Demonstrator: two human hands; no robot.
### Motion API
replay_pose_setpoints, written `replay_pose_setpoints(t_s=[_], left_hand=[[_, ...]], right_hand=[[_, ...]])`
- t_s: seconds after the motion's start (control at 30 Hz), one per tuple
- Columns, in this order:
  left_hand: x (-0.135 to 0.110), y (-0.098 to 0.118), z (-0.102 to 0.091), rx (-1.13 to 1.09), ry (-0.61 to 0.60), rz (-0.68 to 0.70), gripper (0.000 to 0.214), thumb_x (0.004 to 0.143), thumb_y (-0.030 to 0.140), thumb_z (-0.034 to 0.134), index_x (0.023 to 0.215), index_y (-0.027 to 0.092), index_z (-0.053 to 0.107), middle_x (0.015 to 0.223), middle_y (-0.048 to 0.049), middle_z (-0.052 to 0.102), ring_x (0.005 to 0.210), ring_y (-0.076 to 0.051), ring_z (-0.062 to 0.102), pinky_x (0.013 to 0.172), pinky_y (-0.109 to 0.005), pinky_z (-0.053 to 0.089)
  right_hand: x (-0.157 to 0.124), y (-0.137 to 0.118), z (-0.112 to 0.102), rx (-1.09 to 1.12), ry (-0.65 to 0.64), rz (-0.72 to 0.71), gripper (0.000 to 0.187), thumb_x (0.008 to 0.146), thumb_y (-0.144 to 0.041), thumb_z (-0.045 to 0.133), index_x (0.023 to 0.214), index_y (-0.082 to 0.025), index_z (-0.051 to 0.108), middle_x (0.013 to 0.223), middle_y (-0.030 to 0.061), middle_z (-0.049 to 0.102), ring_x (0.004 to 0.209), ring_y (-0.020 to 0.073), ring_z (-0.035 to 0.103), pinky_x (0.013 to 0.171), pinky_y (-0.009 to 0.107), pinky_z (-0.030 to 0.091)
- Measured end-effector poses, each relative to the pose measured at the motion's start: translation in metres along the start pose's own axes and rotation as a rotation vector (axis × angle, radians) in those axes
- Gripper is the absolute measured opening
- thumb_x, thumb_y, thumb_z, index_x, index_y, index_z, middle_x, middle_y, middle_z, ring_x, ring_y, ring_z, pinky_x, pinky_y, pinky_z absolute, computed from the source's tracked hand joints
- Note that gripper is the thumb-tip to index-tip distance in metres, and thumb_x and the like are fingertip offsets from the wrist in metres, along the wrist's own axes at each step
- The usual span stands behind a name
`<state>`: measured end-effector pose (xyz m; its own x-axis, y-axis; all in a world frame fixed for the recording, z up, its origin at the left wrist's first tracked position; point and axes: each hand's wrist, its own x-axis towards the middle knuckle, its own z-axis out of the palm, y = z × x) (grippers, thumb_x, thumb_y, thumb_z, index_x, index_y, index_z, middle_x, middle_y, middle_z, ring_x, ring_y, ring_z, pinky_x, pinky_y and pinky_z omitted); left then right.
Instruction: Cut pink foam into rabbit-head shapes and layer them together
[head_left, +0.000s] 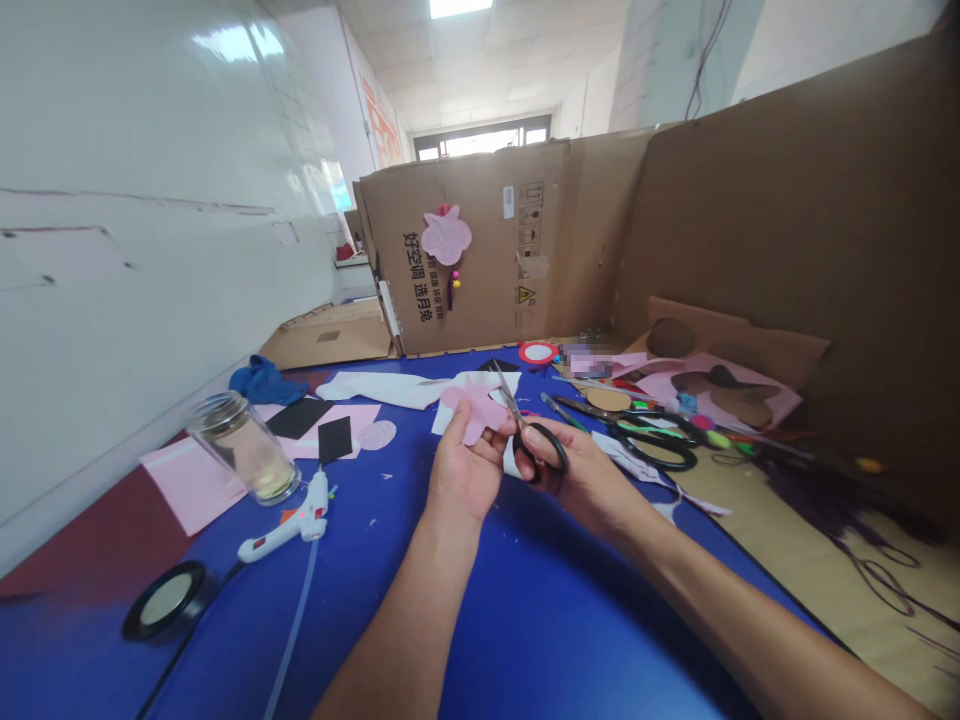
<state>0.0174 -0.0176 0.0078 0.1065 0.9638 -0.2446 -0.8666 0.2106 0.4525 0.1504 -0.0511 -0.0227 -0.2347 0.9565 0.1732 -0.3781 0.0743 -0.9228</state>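
Observation:
My left hand [469, 465] pinches a pink flower-like cutout [481, 410] between thumb and fingers, above the blue table. In my right hand [562, 470] is a pair of scissors [556, 448] with black handles, my fingers through the loops. The blades point up and away, close against the cutout's right edge; whether they are biting into it I cannot tell. Behind the cutout lies white paper [442, 420], partly hidden by my left hand. A similar pink shape [446, 237] hangs on the cardboard ahead.
On the left are a glass jar [244, 450], a white glue gun [292, 525], a black tape roll [166, 600] and pink sheets [191, 485]. Larger scissors [652, 440], pink scraps [720, 390] and dark cords [832, 500] lie right. Cardboard walls [480, 290] stand behind.

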Motion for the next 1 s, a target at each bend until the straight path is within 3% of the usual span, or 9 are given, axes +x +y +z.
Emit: replay_pose_setpoints(t_s=[0.5,1.0], left_hand=[[0.0008,-0.0005,-0.0010,-0.024,0.000,-0.011,0.024,0.103,0.019,0.056,0.120,0.007,0.068,0.089,-0.0133,0.077,0.068,-0.019,0.074,0.062,-0.025,0.062],[0.0025,-0.0018,-0.0033,-0.026,0.000,-0.009,0.019,0.102,0.020,0.057,0.111,0.008,0.070,0.091,-0.0136,0.077,0.070,-0.019,0.075,0.064,-0.025,0.062]], right_hand=[[0.0000,0.0025,-0.0013,0.011,-0.009,0.008,0.041,0.086,-0.059,0.081,0.089,-0.020,0.070,0.068,-0.0007,0.060,0.059,0.0126,0.041,0.055,0.027,0.026],[-0.0006,0.0002,0.0017,-0.002,0.010,-0.005,0.043,0.084,-0.060,0.082,0.087,-0.019,0.069,0.066,-0.0013,0.056,0.059,0.0123,0.040,0.054,0.027,0.026]])
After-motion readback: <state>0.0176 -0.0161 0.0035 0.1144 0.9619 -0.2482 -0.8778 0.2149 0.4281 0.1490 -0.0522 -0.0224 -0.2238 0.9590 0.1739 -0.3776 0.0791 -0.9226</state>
